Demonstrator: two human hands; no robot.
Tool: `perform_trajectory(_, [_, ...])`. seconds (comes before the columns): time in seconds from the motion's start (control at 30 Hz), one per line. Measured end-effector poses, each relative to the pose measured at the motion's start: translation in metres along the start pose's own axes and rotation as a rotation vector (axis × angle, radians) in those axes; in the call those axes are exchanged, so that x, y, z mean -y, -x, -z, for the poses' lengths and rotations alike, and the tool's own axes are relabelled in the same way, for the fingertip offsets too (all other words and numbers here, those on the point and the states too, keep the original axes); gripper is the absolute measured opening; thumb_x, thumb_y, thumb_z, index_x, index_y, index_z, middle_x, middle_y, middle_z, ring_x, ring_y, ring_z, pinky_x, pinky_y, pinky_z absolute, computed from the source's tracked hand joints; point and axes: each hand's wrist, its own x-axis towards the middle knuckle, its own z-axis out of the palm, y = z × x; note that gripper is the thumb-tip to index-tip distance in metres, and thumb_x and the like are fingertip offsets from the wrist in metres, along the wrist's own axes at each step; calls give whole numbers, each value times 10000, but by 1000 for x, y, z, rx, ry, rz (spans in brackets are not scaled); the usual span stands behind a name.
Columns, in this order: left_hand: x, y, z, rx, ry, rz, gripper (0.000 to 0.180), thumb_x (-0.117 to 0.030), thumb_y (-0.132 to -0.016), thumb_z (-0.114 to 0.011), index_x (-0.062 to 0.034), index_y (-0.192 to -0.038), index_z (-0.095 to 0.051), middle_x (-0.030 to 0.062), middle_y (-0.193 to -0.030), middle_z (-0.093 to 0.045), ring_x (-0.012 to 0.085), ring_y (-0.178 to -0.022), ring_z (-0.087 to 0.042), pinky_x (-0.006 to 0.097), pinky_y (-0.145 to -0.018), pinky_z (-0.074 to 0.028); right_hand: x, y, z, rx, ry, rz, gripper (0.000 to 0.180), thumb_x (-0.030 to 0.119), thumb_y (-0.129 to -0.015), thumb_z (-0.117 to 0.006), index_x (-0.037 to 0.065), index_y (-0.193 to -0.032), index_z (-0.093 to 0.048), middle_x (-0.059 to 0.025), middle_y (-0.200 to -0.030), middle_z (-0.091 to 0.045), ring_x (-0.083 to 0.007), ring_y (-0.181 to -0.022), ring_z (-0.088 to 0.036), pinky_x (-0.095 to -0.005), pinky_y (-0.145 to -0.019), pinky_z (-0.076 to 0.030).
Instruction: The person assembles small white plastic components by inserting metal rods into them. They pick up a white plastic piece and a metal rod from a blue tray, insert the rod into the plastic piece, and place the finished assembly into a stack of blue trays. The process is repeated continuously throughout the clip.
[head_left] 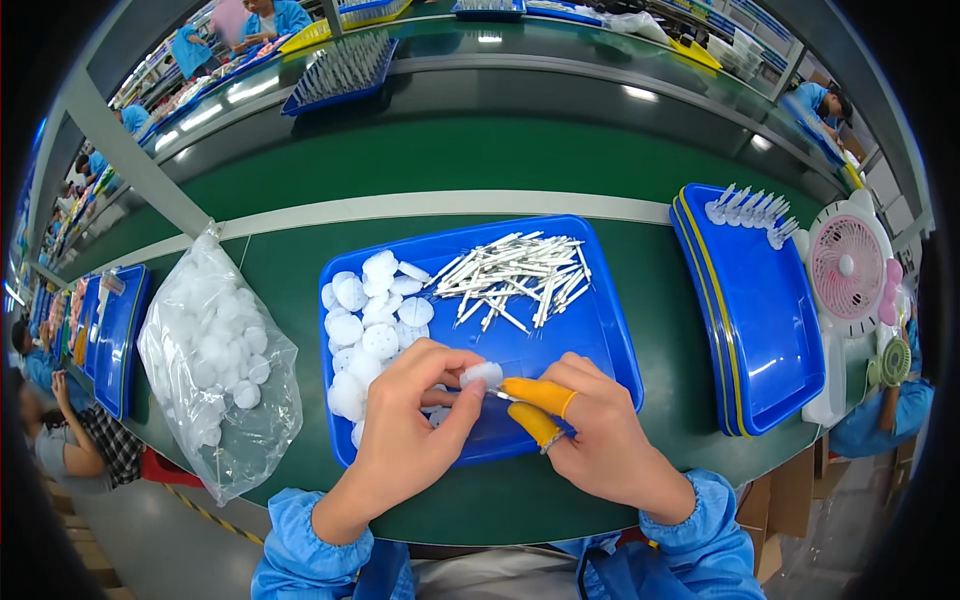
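Observation:
Over the near part of a blue tray (608,330), my left hand (410,425) pinches a small translucent white disc (482,374) between thumb and fingers. My right hand (610,440) wears yellow finger cots on thumb and forefinger. Those two fingertips grip a thin white stick (502,394), its end meeting the disc; whether it is inserted I cannot tell. To the left inside the tray lies a heap of white discs (380,310), partly hidden by my left hand. A loose pile of thin white sticks with wire-like tips (520,270) fills the tray's far part.
A clear plastic bag of discs (218,350) lies left of the tray. At right, stacked trays (775,340) hold several discs with upright stems (745,208), beside a pink-and-white fan (846,262). Beyond runs a green conveyor (480,155); a filled tray (340,78) stands farther back.

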Motion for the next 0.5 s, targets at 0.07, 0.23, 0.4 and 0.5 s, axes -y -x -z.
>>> perform_trajectory(0.07, [-1, 0, -1, 0, -54, -17, 180, 31, -939, -740, 31, -1118, -731, 123, -1008, -673, 182, -859, -730, 297, -719, -648, -6, 2, -1, -10, 41, 13, 420, -93, -696, -719, -90, -1115, -740, -149, -936, -608, -335, -875, -578, -448, -774, -464])
perform_trajectory(0.23, [-6, 1, 0, 28, -160, -26, 179, 55, -927, -764, 48, -1097, -709, 95, -999, -682, 143, -864, -748, 271, -737, -645, -10, 1, -1, -9, 85, -2, 351, -92, -685, -718, -110, -1035, -732, -155, -937, -612, -343, -874, -578, -449, -773, -470])
perform_trajectory(0.4, [-4, 3, -6, -4, -196, -63, 152, 73, -894, -776, 38, -1027, -711, 104, -957, -692, 158, -841, -749, 313, -735, -679, -6, -2, -10, -4, 66, -7, 306, -80, -699, -715, -103, -1004, -720, -162, -927, -619, -355, -870, -584, -456, -765, -480])
perform_trajectory(0.5, [-4, 4, -9, -25, -258, -124, 182, 39, -876, -783, 26, -1035, -695, 128, -956, -687, 240, -838, -767, 337, -736, -658, -4, 1, -17, -71, 31, -8, 289, -81, -698, -710, -91, -987, -716, -168, -892, -617, -363, -839, -588, -463, -725, -484])
